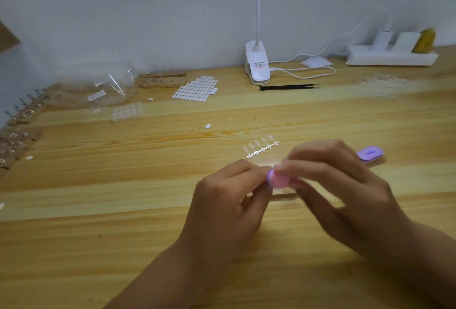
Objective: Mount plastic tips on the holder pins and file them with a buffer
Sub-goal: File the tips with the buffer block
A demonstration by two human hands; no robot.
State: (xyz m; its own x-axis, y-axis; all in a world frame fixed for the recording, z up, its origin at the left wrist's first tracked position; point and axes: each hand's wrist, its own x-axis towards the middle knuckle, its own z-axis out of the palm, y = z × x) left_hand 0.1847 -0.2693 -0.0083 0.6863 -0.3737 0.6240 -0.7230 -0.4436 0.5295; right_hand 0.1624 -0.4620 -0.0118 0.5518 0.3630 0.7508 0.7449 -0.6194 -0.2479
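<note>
Head cam, wide-angle; faces fwd & down over desk (123, 222) to wall (148, 12); left hand (222, 207), right hand (345, 197) close below.

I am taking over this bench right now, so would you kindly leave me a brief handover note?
Left hand pinches the purple end of the pink buffer; right hand grips its other end. Any tip between them is too blurred to tell.
Strip of clear tips lies just beyond the hands, unmounted. Pin holders stand at the far left edge.
To do: mount those tips, file them.
</note>
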